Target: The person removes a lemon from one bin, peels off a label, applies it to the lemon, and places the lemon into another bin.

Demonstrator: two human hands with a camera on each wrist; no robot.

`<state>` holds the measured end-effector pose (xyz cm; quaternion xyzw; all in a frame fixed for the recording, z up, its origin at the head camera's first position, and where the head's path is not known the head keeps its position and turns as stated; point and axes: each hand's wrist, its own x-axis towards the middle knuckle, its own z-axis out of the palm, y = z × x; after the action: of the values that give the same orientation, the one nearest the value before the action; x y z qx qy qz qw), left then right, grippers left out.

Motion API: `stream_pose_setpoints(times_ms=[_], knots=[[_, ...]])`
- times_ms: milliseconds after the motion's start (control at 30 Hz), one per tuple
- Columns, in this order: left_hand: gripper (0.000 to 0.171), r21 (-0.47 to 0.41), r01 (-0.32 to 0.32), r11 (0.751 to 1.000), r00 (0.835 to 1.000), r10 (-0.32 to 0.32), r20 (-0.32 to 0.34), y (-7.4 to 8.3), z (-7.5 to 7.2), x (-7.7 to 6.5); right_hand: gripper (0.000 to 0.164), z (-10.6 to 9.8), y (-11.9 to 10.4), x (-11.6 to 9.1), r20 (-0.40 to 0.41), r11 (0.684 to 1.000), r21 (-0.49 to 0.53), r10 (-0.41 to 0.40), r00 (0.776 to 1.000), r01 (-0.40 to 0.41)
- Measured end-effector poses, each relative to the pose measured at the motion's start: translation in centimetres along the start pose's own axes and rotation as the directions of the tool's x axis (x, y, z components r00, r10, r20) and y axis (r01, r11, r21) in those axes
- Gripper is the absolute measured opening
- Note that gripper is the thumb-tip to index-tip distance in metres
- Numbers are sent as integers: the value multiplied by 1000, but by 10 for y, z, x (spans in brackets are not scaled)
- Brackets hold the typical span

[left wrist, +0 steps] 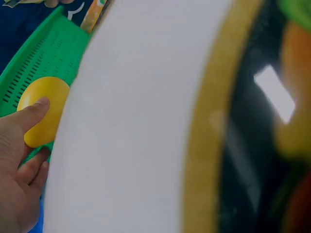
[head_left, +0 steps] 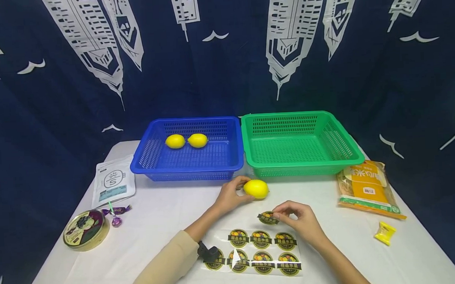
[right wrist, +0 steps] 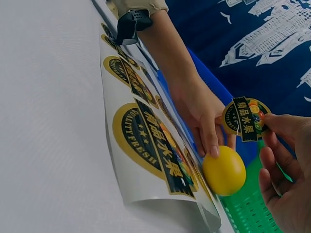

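Observation:
My left hand (head_left: 232, 196) grips a yellow lemon (head_left: 256, 189) between thumb and fingers, just in front of the two baskets. In the left wrist view the thumb lies across the lemon (left wrist: 47, 109). Between thumb and forefinger my right hand (head_left: 299, 219) pinches a round black-and-gold sticker (head_left: 268, 218) by its edge, close below the lemon. The right wrist view shows fruit pictures and a dark lettered band on this sticker (right wrist: 247, 119). Beneath both hands lies a sheet of matching stickers (head_left: 261, 239), its near edge curling up in the right wrist view.
A blue basket (head_left: 192, 176) with two lemons (head_left: 198, 140) stands beside a green basket (head_left: 306, 170) at the back. On the left are a white pouch (head_left: 113, 181), a round tin (head_left: 86, 231) and purple candies (head_left: 116, 220). A food bag (head_left: 369, 188) and yellow candy (head_left: 385, 233) lie right.

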<state>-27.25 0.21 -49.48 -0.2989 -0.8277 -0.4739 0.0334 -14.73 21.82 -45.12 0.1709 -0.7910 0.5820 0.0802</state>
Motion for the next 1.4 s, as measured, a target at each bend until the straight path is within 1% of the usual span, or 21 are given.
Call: stream_pose_setpoints(times_ms=[67, 133, 233, 333, 467, 600, 667, 767, 833, 900, 1000, 1067, 1133, 1233, 1333, 1367, 1400], knots=[[54, -53, 10, 999, 1000, -9, 8, 0, 1, 0, 12, 0, 4, 1, 1, 1000, -2, 6, 1000, -6], [59, -82, 12, 997, 1000, -10, 14, -1, 2, 0, 10, -1, 6, 2, -2, 1000, 0, 7, 1000, -7], [70, -68, -6, 998, 999, 8, 32, -1, 4, 1, 8, -2, 8, 3, -9, 1000, -1, -3, 1000, 3], [77, -21, -38, 999, 998, 39, 47, -2, 8, 2, 8, -2, 10, 3, -9, 1000, -1, -15, 1000, 15], [74, 7, -67, 998, 997, 67, 37, -2, 16, 4, 8, -1, 11, 2, -4, 1000, 1, -9, 1000, 9], [68, 2, -81, 997, 996, 81, 23, -1, 20, 6, 8, -2, 9, 1, -4, 1000, -9, -10, 1000, 10], [66, -23, -80, 997, 996, 81, 45, 0, 18, 5, 8, -2, 5, 1, -9, 1000, -18, -15, 1000, 15], [63, -88, -53, 995, 992, 63, 106, 2, 9, -3, 8, -4, -7, 1, -14, 1000, -31, -3, 1000, 3], [62, -136, -31, 990, 987, 52, 152, 3, 1, -11, 7, -5, -17, 3, -12, 999, -45, 16, 1000, -16], [62, -170, -14, 985, 982, 45, 184, 4, -8, -21, 7, -6, -25, 4, 1, 997, -65, 34, 999, -34], [62, -188, -20, 982, 975, 61, 214, 2, -19, -35, 7, -4, -28, 10, 31, 997, -74, 37, 999, -35], [63, -212, -35, 977, 972, 83, 221, 1, -21, -41, 7, -1, -22, 14, 47, 997, -72, 38, 998, -34], [63, -239, -52, 970, 968, 108, 227, -2, -21, -45, 7, 4, -14, 19, 55, 997, -69, 43, 998, -39], [63, -282, -71, 957, 968, 134, 211, -5, -17, -47, 8, 13, -2, 26, 64, 996, -80, 49, 997, -44], [65, -283, -78, 956, 973, 134, 187, -8, -17, -49, 9, 23, 2, 33, 78, 994, -95, 54, 996, -46], [67, -278, -77, 958, 976, 129, 176, -8, -17, -51, 10, 26, 2, 35, 83, 994, -100, 54, 995, -45], [67, -282, -63, 957, 979, 114, 169, -5, -19, -52, 10, 28, 2, 37, 86, 993, -102, 63, 994, -54]])
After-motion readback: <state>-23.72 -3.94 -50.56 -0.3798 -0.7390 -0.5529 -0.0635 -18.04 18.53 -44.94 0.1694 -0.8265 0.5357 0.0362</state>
